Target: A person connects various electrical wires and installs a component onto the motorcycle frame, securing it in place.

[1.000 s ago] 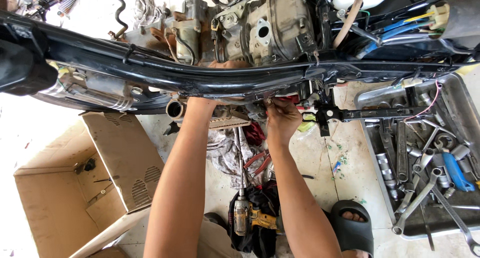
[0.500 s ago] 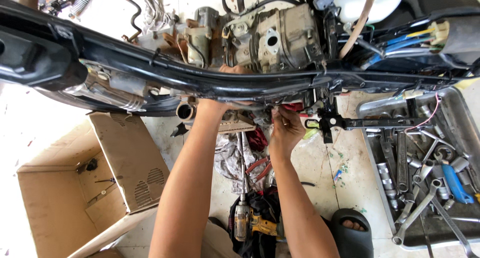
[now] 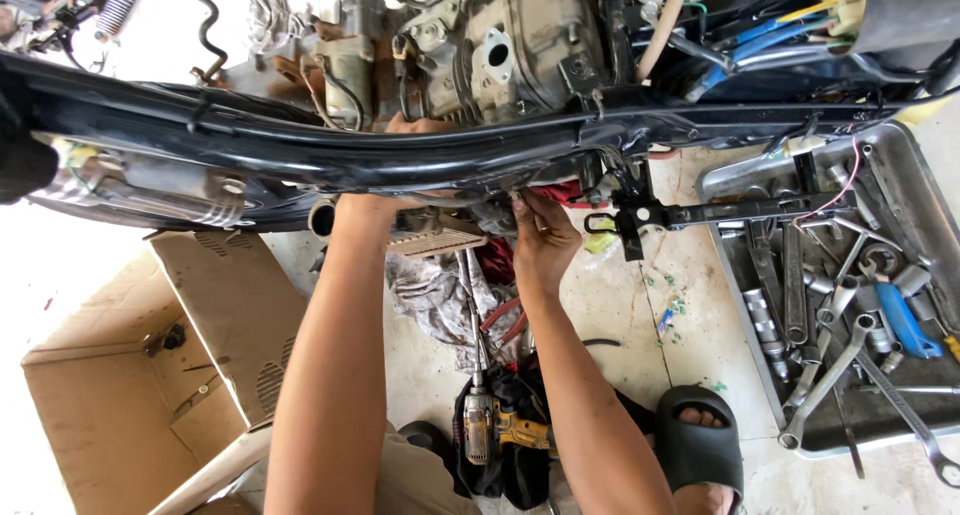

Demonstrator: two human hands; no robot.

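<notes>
Your two arms reach away from you, up to a dark frame bar (image 3: 300, 150) that runs from left to right across the middle of the view. Your left hand (image 3: 405, 135) goes under the bar and up behind it, so most of it is hidden. Only the fingertips show above the bar, touching the grey engine (image 3: 500, 50). You cannot tell if that hand is spread or pressed together.

Your right hand (image 3: 540, 240) is just under the bar, a little to the right. Its fingers are bent and bunched at the bar's lower edge, next to a red rag (image 3: 555, 192). What they pinch is too small to tell.

On the floor near you lies a yellow drill (image 3: 495, 430) with a long bit pointing away from you. An open cardboard box (image 3: 130, 415) sits at the near left. At the right is a metal tray (image 3: 770, 405) full of wrenches (image 3: 825, 375). Your foot in a dark sandal (image 3: 700, 440) rests beside it.
</notes>
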